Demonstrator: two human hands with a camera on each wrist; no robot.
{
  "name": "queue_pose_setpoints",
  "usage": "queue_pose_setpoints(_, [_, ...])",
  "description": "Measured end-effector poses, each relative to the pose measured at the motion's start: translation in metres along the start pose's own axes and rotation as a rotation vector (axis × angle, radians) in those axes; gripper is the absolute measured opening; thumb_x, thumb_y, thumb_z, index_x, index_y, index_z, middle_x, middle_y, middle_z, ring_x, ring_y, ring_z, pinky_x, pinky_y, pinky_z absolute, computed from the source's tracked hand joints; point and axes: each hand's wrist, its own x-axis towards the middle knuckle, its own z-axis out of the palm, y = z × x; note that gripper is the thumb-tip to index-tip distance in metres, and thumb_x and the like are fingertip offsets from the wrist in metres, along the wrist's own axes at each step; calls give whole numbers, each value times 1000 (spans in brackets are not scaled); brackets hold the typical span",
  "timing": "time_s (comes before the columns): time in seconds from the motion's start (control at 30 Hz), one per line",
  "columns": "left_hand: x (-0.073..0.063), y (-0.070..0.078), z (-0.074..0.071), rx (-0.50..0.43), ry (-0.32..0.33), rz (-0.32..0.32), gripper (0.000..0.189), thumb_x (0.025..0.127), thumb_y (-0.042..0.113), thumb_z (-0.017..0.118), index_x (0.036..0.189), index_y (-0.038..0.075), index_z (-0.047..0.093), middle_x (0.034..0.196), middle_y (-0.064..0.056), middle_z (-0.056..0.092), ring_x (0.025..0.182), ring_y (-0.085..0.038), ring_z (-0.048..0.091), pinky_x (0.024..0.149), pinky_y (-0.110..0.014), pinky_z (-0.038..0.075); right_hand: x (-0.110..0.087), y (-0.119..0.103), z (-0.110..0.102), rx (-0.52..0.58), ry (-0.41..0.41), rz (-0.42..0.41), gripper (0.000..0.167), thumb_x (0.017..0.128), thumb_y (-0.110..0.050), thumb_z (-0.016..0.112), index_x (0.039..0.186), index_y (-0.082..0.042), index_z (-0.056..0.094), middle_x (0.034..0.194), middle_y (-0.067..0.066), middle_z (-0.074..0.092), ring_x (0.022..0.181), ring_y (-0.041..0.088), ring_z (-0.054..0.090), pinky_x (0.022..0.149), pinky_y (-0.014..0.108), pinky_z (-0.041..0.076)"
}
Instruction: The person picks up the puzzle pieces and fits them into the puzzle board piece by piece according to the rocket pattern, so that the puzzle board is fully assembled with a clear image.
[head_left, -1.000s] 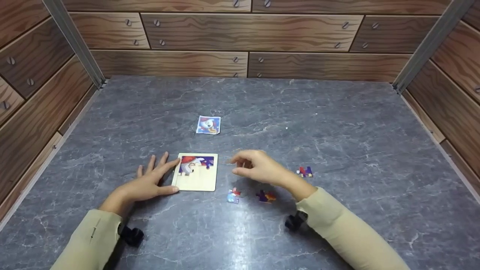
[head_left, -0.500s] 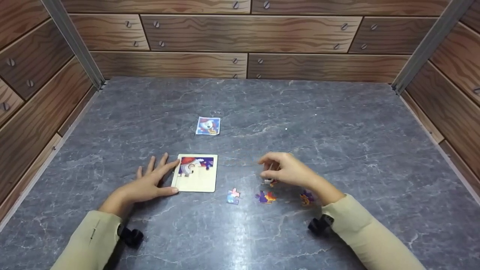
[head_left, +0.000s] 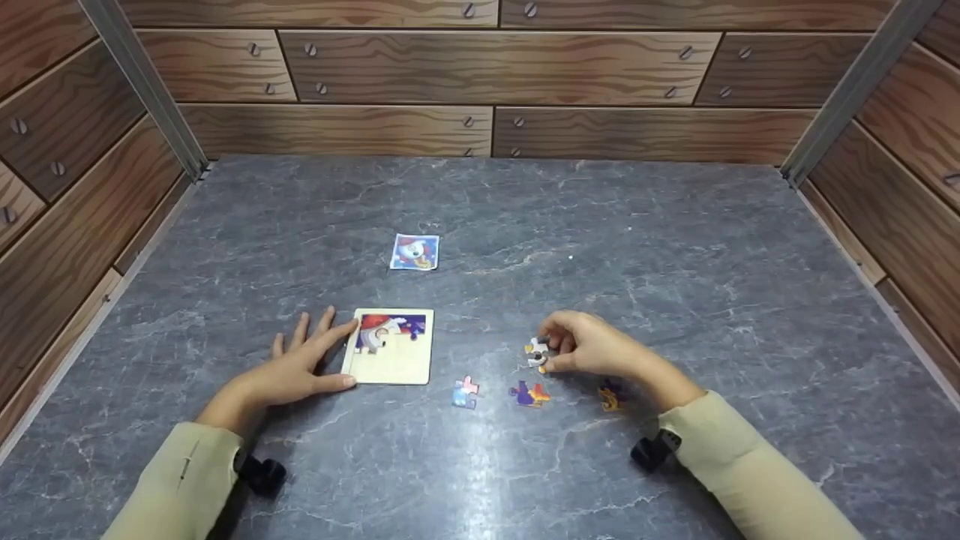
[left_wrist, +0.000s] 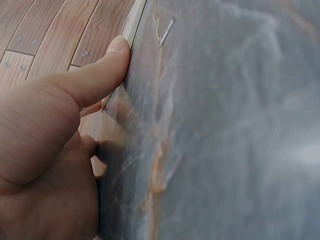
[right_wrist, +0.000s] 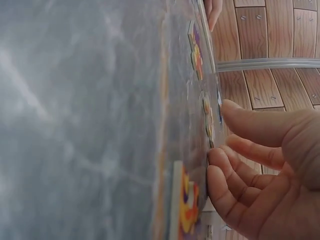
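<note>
My left hand (head_left: 289, 367) rests with fingers spread at the left side of a puzzle board (head_left: 397, 367). Its thumb (left_wrist: 117, 47) and index finger touch the board's edge, with the thumb also seen in the left wrist view. A partly filled cartoon picture covers the board's upper part. My right hand (head_left: 596, 345) is low over the table, fingers loosely curved, beside a white-and-orange jigsaw piece (head_left: 536, 352). In the right wrist view, that jigsaw piece (right_wrist: 208, 120) lies flat and a small gap shows between it and the thumb (right_wrist: 245, 120).
Three loose puzzle pieces lie nearer the front: a blue-red one (head_left: 466, 394), a purple-orange one (head_left: 530, 394) and another purple-orange one (head_left: 612, 395) by the right wrist. A small picture card (head_left: 415, 252) lies behind the board. Wood-patterned walls (head_left: 480, 67) enclose the table.
My right hand has moved right from near the board, uncovering the white-and-orange piece. A red-purple piece seen earlier on the right is out of sight where the hand now is. My left hand stays put.
</note>
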Motion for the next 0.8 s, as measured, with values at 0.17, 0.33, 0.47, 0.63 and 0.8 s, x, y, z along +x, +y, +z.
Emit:
queue_pose_setpoints(0.17, [0, -1, 0, 4, 0, -2, 83, 84, 52, 61, 150, 25, 19, 154, -13, -12, 134, -37, -25, 95, -64, -21, 2, 3, 0, -35, -22, -7, 47, 71, -13, 80, 110, 2, 59, 93, 11, 59, 75, 18, 58, 69, 29, 50])
queue_pose_setpoints(0.33, [0, 0, -1, 5, -6, -7, 83, 84, 52, 61, 150, 25, 19, 154, -13, -13, 134, -37, -26, 95, -64, -21, 3, 2, 0, -68, -36, 4, 49, 70, -14, 81, 110, 2, 58, 95, 11, 56, 76, 17, 56, 71, 30, 49])
queue_pose_setpoints(0.47, [-1, 0, -2, 10, -7, -16, 83, 84, 53, 61, 150, 25, 19, 154, -13, -12, 134, -37, -26, 95, -64, -21, 4, 1, 1, -67, -47, 31, 46, 70, -14, 80, 108, -1, 58, 95, 9, 54, 77, 17, 54, 72, 31, 47])
queue_pose_setpoints(0.63, [0, 1, -2, 8, -10, -16, 84, 84, 53, 61, 150, 25, 19, 154, -14, -13, 133, -38, -26, 95, -64, -22, 5, 1, 1, -84, -57, 32, 37, 72, -16, 79, 100, -5, 59, 94, 8, 52, 77, 17, 52, 72, 31, 46])
queue_pose_setpoints(0.8, [0, 0, -1, 6, -5, -10, 83, 84, 52, 61, 150, 25, 19, 154, -14, -12, 133, -38, -25, 95, -64, -22, 5, 1, -1, -99, -77, 25, 32, 73, -15, 79, 95, -6, 58, 91, 6, 52, 76, 17, 52, 70, 30, 46])
